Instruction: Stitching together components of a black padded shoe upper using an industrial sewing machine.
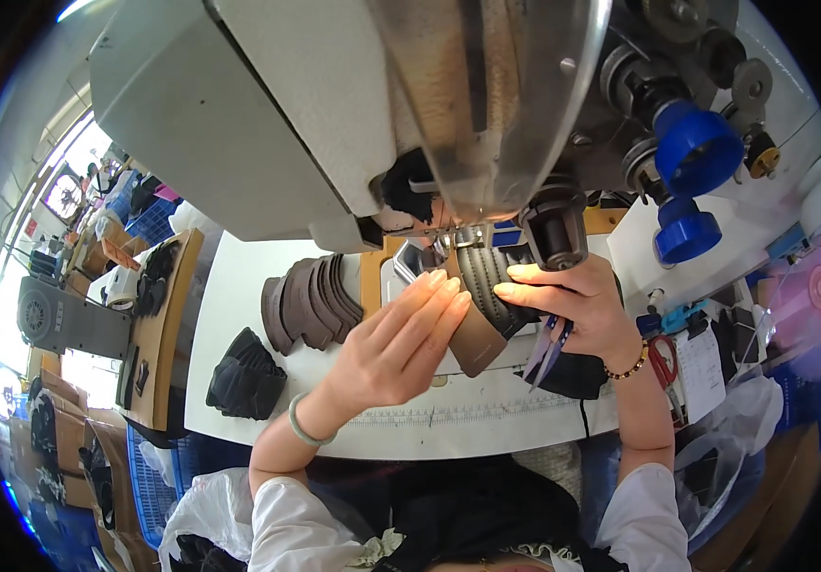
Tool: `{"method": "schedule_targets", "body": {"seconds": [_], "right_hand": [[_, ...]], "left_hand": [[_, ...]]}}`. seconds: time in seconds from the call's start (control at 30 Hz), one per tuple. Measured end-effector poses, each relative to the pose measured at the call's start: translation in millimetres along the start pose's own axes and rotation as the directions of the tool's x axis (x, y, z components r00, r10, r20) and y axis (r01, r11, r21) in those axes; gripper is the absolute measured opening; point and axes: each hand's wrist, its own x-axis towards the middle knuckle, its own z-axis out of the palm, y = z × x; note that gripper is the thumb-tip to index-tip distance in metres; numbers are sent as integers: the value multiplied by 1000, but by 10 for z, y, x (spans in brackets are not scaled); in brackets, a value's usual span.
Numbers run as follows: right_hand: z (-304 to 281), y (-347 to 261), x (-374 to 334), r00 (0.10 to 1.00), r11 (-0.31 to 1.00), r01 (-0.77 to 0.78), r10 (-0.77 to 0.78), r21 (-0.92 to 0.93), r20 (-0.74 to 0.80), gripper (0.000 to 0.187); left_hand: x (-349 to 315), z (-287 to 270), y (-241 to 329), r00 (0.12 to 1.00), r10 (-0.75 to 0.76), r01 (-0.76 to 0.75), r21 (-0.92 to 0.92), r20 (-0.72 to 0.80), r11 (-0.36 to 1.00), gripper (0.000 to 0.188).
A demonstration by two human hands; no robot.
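Below the sewing machine head [267, 124], a curved brown leather-like piece [480, 334] lies beside a dark ribbed strip [486, 286] with rows of stitching. My left hand [382, 353] rests with straight fingers along the brown piece's left edge, fingertips close to the presser foot [468, 236]. On the other side, my right hand [584, 310] has its index finger and thumb against the ribbed strip. Tucked in that same hand are thread snips [550, 351], blades pointing down toward the table. Where needle and material meet is hard to make out.
Stacked brown curved pieces [310, 303] and a black bundle [246, 374] sit left on the white table [372, 440]. Red-handled scissors [662, 362] and a paper sheet [700, 370] lie right. Blue knobs [698, 148] overhang the upper right. A blue crate [148, 488] stands lower left.
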Motion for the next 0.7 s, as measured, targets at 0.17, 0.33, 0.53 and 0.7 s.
{"method": "schedule_targets", "body": {"seconds": [0.17,0.33,0.53,0.7], "right_hand": [[16,-40,-6,999,996,-20,22,-86,24,47],[4,-71,23,999,996,-22,26,-91,39,50],[52,20,4,1000,999,6,-6,35,-17,50],[65,46,-28,1000,999,-9,9,30,-1,49]], "left_hand": [[10,-17,58,999,-3,-2,93,53,996,42],[20,-43,38,996,47,-55,109,71,992,46],[73,-75,67,994,75,-87,157,76,984,29],[102,-67,42,993,67,-80,146,96,986,28]]}}
